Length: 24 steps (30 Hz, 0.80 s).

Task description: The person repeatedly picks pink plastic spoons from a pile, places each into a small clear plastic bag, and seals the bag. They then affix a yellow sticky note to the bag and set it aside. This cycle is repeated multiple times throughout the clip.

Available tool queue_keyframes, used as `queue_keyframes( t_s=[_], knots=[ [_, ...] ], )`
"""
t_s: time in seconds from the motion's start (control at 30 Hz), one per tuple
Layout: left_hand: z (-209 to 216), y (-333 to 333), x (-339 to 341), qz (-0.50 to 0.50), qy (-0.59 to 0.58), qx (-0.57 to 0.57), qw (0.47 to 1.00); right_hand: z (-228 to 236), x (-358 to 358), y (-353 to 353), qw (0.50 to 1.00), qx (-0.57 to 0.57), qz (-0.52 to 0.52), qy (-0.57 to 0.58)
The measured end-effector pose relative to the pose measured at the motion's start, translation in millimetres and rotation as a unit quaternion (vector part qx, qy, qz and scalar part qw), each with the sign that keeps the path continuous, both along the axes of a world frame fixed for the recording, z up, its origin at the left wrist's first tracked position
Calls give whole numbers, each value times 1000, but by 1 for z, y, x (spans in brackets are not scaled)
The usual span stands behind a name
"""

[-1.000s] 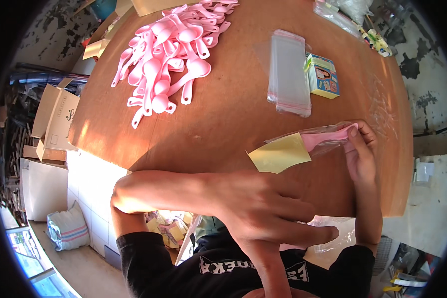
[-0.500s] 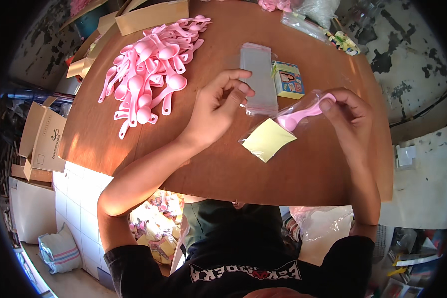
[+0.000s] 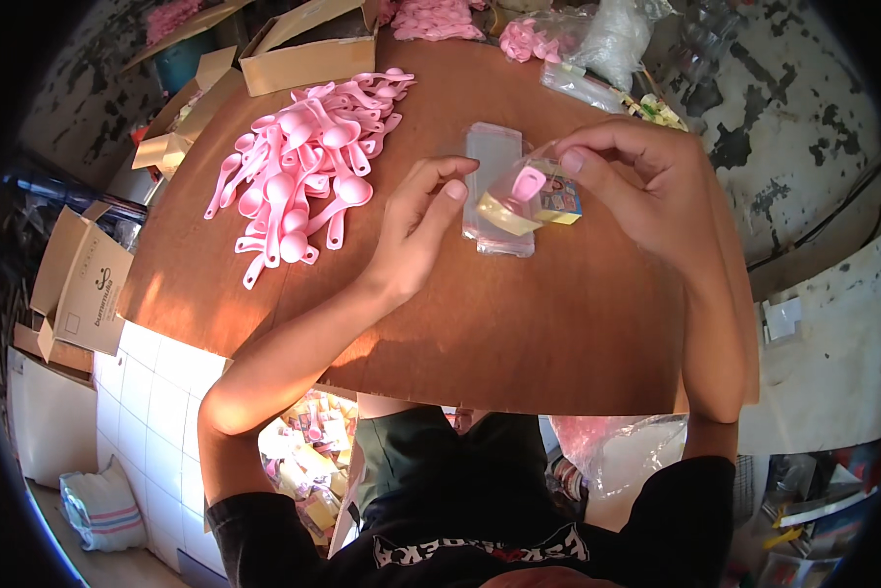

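My right hand [image 3: 636, 181] pinches the top of a small clear plastic bag [image 3: 538, 157] between thumb and fingertips. Inside the bag are a pink spoon [image 3: 529, 183], its handle end showing, and a pale yellow card [image 3: 509, 214] at the bottom. The bag hangs over the table, in front of a stack of flat clear bags [image 3: 489, 147] and a small stack of printed cards [image 3: 564, 201]. To the left of these, my left hand [image 3: 411, 225] is held with thumb and forefinger apart and nothing visible between them.
A heap of pink spoons [image 3: 289, 176] covers the left part of the brown table [image 3: 480, 333]. Cardboard boxes [image 3: 313, 64] stand at the far left edge. Bagged pink items [image 3: 436, 20] and clear plastic bags [image 3: 617, 39] lie at the far side. Filled packets [image 3: 308, 451] sit below the near edge.
My right hand has lifted the bag with the spoon and card and moved it away from me, tilting it upright. My left hand has shifted slightly, still apart from the bag. The view has shifted a little.
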<state>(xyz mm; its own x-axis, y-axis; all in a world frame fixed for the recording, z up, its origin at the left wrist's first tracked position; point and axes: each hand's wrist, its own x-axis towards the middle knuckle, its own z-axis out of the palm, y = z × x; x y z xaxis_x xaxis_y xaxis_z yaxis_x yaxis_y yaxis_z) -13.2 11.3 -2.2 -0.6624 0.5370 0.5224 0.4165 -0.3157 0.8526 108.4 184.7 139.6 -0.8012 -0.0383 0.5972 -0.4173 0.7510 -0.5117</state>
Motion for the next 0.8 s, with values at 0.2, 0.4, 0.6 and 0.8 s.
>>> queue_keyframes(
  t_s=[0.2, 0.4, 0.6, 0.8],
  knots=[
    [19, -12, 11, -257, -36, 72, 963, -19, -1, -5, 980, -119, 4, -158],
    [13, -5, 9, -186, -81, 16, 979, -38, -5, 0, 971, -115, 1, -208],
    [16, -4, 13, -156, -106, -4, 982, -38, -3, -11, 999, 47, -15, -15],
    [16, -3, 16, -121, -34, -19, 992, -38, -8, -9, 956, 258, -20, 135]
  ],
)
